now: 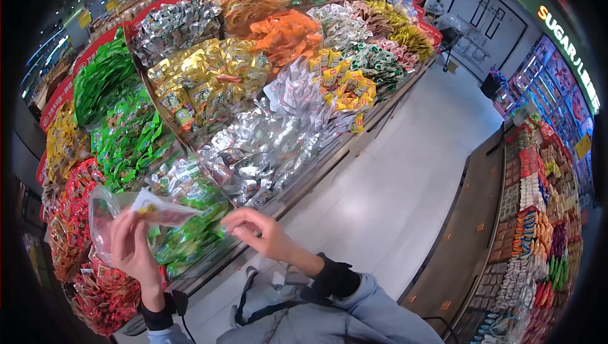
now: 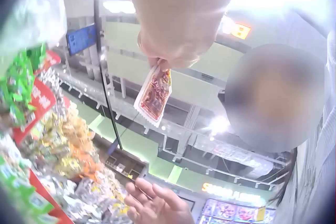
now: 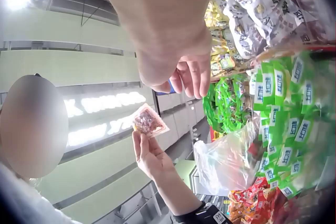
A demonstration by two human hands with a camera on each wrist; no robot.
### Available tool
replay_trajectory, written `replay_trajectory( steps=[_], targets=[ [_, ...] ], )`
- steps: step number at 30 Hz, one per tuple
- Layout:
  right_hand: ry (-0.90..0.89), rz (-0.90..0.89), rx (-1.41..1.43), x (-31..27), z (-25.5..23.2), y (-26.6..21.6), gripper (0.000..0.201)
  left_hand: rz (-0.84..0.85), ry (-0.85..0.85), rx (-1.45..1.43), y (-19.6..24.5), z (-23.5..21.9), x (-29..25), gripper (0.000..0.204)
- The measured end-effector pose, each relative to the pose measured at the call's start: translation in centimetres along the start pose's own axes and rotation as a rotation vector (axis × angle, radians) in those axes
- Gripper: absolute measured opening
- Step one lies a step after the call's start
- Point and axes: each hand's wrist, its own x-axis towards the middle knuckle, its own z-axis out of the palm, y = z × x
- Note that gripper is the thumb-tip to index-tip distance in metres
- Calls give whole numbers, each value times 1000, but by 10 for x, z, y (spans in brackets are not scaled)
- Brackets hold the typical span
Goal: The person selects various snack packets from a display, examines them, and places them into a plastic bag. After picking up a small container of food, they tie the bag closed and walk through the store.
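My left hand [image 1: 132, 246] pinches a small white-edged snack packet [image 1: 166, 210] between thumb and fingers. In the left wrist view the packet [image 2: 155, 95] shows a reddish-brown printed face and a serrated edge. A clear plastic bag [image 1: 101, 220] is just beyond the left hand; in the right wrist view the bag [image 3: 226, 161] appears beside that hand and apart from the packet. My right hand [image 1: 263, 233] is held up to the right of the packet, its fingers loosely bent with nothing between them. Below both hands lie green-and-white snack packets [image 1: 199, 217].
A sloped display bin of wrapped snacks fills the left and middle, with silver packets [image 1: 259, 154], yellow packets [image 1: 215, 68] and red packets [image 1: 104, 293]. Its wooden edge [image 1: 342, 154] runs along a pale floor aisle [image 1: 392, 160]. More snack shelves [image 1: 525, 230] stand at the right.
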Motion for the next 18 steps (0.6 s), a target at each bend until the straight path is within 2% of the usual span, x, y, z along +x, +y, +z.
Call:
replay_trajectory(
  steps=[1,3,4,8,11,13,16,18],
  targets=[
    [55,18,18,0,-7,0,19,-61,-68,-59,0,29,5,20],
    [169,54,57,-1,-21,1,23,-78,-180,-152,0,67,11,21],
    [203,21,45,-1,-29,4,33,-115,-217,-217,3,85,13,20],
    [446,-76,40,1,-57,19,46,-260,-481,-405,13,152,25,17],
    [533,-108,158,7,-78,9,43,-331,-705,-446,7,204,43,17],
    [586,-144,147,14,-93,2,33,-368,-816,-442,9,232,61,19],
    [675,-212,138,26,-111,-10,25,-388,-899,-515,8,268,80,21],
    [717,-193,113,32,-124,-16,27,-360,-970,-491,9,283,91,20]
  ],
)
